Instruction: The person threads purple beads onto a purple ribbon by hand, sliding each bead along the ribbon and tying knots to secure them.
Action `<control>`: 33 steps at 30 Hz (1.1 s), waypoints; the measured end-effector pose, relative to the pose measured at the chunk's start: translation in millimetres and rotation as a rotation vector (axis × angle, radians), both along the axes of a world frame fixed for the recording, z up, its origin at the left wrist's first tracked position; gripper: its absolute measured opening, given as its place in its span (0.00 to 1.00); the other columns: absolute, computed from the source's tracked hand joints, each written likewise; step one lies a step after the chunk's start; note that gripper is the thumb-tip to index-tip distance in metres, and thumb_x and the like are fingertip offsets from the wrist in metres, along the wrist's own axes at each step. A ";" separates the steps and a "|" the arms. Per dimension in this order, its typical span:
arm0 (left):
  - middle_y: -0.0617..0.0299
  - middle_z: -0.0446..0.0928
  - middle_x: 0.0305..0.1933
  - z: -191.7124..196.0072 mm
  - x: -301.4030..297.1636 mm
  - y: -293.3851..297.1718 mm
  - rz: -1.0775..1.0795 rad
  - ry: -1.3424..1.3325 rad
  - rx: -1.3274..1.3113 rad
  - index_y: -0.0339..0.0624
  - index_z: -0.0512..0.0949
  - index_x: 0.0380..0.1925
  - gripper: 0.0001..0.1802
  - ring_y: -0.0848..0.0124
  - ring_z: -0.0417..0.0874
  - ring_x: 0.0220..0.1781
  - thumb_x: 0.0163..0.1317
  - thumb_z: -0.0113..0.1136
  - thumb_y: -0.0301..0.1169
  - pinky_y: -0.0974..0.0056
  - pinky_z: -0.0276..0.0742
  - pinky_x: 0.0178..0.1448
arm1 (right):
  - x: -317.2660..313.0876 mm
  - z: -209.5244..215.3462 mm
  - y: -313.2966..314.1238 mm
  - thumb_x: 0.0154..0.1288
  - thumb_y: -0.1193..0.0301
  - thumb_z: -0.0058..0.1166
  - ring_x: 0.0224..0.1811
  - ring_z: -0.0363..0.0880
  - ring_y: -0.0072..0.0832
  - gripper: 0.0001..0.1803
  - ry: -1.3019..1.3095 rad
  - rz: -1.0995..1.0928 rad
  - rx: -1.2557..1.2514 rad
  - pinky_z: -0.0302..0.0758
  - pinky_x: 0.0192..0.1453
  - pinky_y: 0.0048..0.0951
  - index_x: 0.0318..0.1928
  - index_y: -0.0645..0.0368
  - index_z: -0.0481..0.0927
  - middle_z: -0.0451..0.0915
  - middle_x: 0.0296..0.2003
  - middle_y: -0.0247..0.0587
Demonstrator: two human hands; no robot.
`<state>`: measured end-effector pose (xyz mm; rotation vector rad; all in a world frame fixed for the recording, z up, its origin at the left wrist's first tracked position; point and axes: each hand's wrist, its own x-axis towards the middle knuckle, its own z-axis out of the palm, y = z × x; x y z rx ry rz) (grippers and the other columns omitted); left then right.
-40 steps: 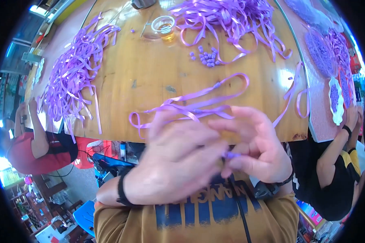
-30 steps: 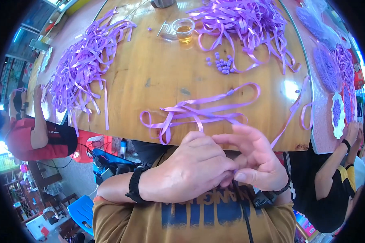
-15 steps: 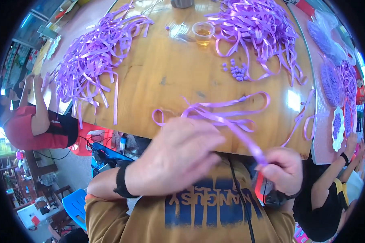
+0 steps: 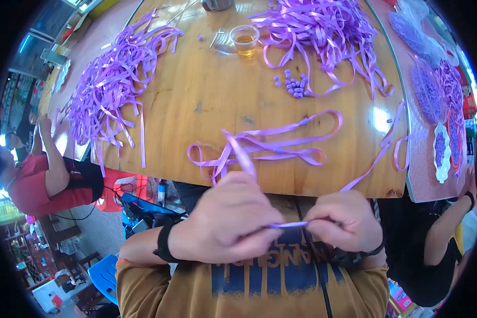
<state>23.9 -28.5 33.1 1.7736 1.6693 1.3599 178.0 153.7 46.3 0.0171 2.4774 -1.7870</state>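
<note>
My left hand, with a black band at the wrist, is closed in a pinch on a narrow purple ribbon. A short taut length of it runs across to my right hand, whose thumb and fingers are also closed on it. Both hands are just off the table's near edge, in front of my brown shirt. Beside my left hand, ribbon rises to a loose looped length on the wooden table. Another ribbon strand trails from behind my right hand over the table's right corner.
Large purple ribbon heaps lie at left and far right. Small purple beads sit near a clear cup of amber liquid. A white scalloped tray stands on the right-hand table. Other people sit at both sides.
My hands have come closer together, my left moving down and my right slightly left. The ribbon between them now shows only a short taut stretch. The view has shifted slightly.
</note>
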 end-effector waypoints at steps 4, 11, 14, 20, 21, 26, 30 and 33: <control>0.61 0.71 0.23 3.8 -22.7 -31.9 0.369 -0.559 0.031 0.39 0.72 0.21 0.09 0.70 0.71 0.27 0.54 0.52 0.32 0.58 0.65 0.44 | 35.2 -0.6 29.8 0.50 0.74 0.56 0.20 0.72 0.23 0.05 -0.051 -0.407 -0.146 0.65 0.23 0.23 0.24 0.63 0.76 0.74 0.18 0.35; 0.63 0.71 0.29 -3.5 -120.7 -124.5 0.770 -0.872 0.389 0.36 0.71 0.29 0.08 0.72 0.73 0.34 0.61 0.49 0.30 0.61 0.71 0.52 | 124.7 -37.8 134.2 0.64 0.64 0.47 0.14 0.58 0.14 0.12 0.279 -0.950 -0.258 0.53 0.17 0.16 0.30 0.59 0.68 0.62 0.17 0.29; 0.63 0.71 0.31 -22.1 -145.0 -163.9 0.716 -0.939 0.521 0.37 0.71 0.30 0.08 0.72 0.73 0.35 0.63 0.46 0.30 0.61 0.69 0.54 | 133.4 -44.3 150.6 0.66 0.64 0.44 0.16 0.55 0.15 0.12 0.378 -0.993 -0.237 0.52 0.19 0.17 0.29 0.57 0.67 0.56 0.17 0.27; 0.59 0.75 0.38 -18.9 -109.8 -128.0 0.799 -1.076 0.616 0.37 0.71 0.42 0.10 0.68 0.76 0.42 0.66 0.44 0.31 0.59 0.70 0.55 | 130.8 -65.9 146.6 0.69 0.66 0.40 0.54 0.67 0.30 0.18 0.645 -0.812 -0.556 0.64 0.57 0.31 0.54 0.62 0.68 0.68 0.54 0.46; 0.58 0.75 0.40 -25.0 -112.6 -120.7 0.728 -1.134 0.628 0.36 0.70 0.43 0.11 0.67 0.76 0.43 0.67 0.43 0.30 0.59 0.71 0.54 | 130.9 -63.9 143.0 0.70 0.66 0.37 0.57 0.64 0.34 0.20 0.688 -0.700 -0.709 0.61 0.61 0.36 0.57 0.65 0.64 0.67 0.55 0.48; 0.62 0.72 0.35 -8.3 -87.6 -114.1 0.608 -1.424 0.850 0.35 0.68 0.47 0.12 0.71 0.75 0.36 0.66 0.43 0.27 0.63 0.71 0.52 | 127.2 -46.1 143.6 0.72 0.69 0.29 0.48 0.69 0.33 0.18 0.712 -0.707 -1.546 0.69 0.46 0.30 0.54 0.69 0.63 0.72 0.42 0.48; 0.65 0.68 0.29 1.5 -88.2 -113.6 0.443 -1.486 0.900 0.34 0.66 0.49 0.13 0.77 0.67 0.27 0.65 0.43 0.24 0.69 0.69 0.41 | 111.2 -39.3 130.7 0.70 0.73 0.35 0.20 0.45 0.18 0.08 0.705 -0.527 -1.410 0.46 0.23 0.22 0.30 0.55 0.58 0.47 0.21 0.27; 0.66 0.67 0.29 4.3 -93.6 -112.1 0.481 -1.516 0.841 0.34 0.67 0.44 0.09 0.80 0.62 0.23 0.64 0.44 0.23 0.72 0.61 0.33 | 118.0 -42.6 122.6 0.71 0.64 0.36 0.20 0.47 0.17 0.12 0.589 -0.971 -0.986 0.49 0.22 0.23 0.33 0.57 0.63 0.50 0.20 0.27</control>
